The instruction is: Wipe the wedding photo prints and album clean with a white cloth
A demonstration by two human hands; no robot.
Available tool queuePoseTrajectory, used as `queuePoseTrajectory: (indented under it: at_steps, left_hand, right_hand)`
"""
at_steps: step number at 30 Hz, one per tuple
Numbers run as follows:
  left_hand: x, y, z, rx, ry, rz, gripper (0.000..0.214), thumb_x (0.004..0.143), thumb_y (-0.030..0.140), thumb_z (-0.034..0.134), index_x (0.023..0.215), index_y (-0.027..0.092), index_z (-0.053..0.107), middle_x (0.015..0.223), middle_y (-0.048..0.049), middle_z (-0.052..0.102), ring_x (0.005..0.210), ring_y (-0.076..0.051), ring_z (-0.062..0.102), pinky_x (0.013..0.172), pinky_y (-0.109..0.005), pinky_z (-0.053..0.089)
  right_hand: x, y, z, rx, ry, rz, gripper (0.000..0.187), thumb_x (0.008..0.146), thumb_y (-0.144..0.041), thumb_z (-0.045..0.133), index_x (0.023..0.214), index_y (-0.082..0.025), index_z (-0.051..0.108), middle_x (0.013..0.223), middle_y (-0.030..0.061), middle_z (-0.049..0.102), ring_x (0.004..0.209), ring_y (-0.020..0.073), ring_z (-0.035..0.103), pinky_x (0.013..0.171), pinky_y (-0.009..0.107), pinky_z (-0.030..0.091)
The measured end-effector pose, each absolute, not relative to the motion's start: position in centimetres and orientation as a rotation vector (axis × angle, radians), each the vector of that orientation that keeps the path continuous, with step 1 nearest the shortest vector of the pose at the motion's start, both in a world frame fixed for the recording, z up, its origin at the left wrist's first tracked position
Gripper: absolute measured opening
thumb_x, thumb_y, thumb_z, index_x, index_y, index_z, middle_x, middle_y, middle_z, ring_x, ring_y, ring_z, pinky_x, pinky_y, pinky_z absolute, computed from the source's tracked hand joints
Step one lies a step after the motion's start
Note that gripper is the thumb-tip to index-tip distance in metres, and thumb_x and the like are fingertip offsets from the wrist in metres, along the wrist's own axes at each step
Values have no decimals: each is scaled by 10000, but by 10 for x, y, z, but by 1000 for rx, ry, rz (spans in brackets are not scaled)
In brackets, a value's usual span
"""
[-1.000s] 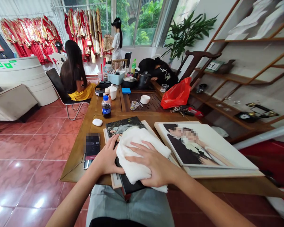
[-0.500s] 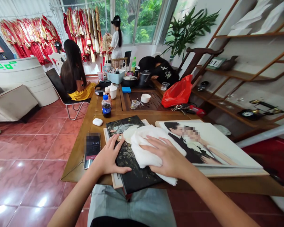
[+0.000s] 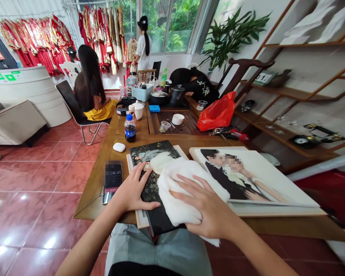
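A dark album with a photo on its cover lies at the table's front edge, on top of a pale-edged panel. My left hand rests on the album's left side, fingers spread and thumb stretched to the right. Over the album's right part is a bunched white cloth. My right hand presses down on this cloth and holds it, its fingers spread across the folds. The cloth hides much of the cover, and one corner hangs past the front edge.
To the right lies a large photo panel. A phone, a white earbud case and a cola bottle are on the left. Behind are a red plastic bag and a small white bowl. Several people are around the room.
My right hand and the white cloth have moved down the cover, toward me. More of the cover's upper part shows. My left hand stays in place.
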State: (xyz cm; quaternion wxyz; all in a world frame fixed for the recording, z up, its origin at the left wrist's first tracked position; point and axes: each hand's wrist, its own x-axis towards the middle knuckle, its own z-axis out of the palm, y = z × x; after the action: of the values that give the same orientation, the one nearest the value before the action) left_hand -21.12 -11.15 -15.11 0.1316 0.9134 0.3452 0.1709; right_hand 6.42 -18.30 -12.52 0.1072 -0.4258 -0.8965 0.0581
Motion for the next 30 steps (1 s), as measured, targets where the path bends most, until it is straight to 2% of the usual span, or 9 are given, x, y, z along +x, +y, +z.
queuePoseTrajectory:
  at_steps: [4,8,11,20,23,27,30]
  left_hand:
    - [-212,-111,-150,2660,993,484,1021,841,703,618,1592,141,212,1641,-232,167,1533,-417,116,1209,-593,245]
    - [-213,-112,-148,2657,1000,478,793,976,563,493,1594,151,213,1648,-208,174,1541,-382,115,1221,-576,239]
    - [-212,-113,-148,2661,1028,466,667,1026,457,426,1582,136,246,1646,-205,186,1544,-361,123,1232,-557,232]
    - [-211,-111,-154,2673,1050,475,629,1040,423,402,1582,143,246,1649,-203,187,1544,-356,132,1228,-567,247]
    - [-212,-111,-155,2682,1061,478,603,1050,407,380,1579,147,253,1650,-198,187,1544,-349,138,1228,-564,250]
    - [-212,-110,-156,2681,1042,509,617,1047,424,377,1587,162,234,1657,-189,171,1545,-355,128,1222,-581,252]
    - [-212,-111,-156,2680,1040,509,625,1047,437,372,1588,156,234,1655,-193,175,1544,-357,129,1221,-582,250]
  right_hand:
    - [56,-190,-124,-1207,-2670,197,783,621,-366,686,1390,-271,575,1562,147,435,1454,405,332,1138,646,155]
    - [56,-191,-126,-1210,-2656,177,771,626,-377,685,1381,-268,579,1563,154,432,1450,399,342,1139,636,149]
    - [57,-194,-128,-1222,-2645,148,778,629,-383,686,1390,-264,570,1568,162,420,1453,398,335,1137,635,148]
    - [36,-214,-120,-1153,-2738,335,838,622,-431,708,1429,-292,532,1600,149,369,1449,448,314,1123,703,107]
    - [31,-218,-120,-1131,-2748,378,856,602,-434,715,1428,-299,532,1621,134,331,1450,448,310,1133,694,106]
    - [40,-219,-126,-1146,-2708,297,854,593,-454,721,1414,-295,546,1613,130,349,1448,436,321,1154,658,93]
    - [55,-220,-133,-1229,-2637,154,815,622,-432,702,1411,-290,552,1585,132,403,1432,419,361,1152,632,129]
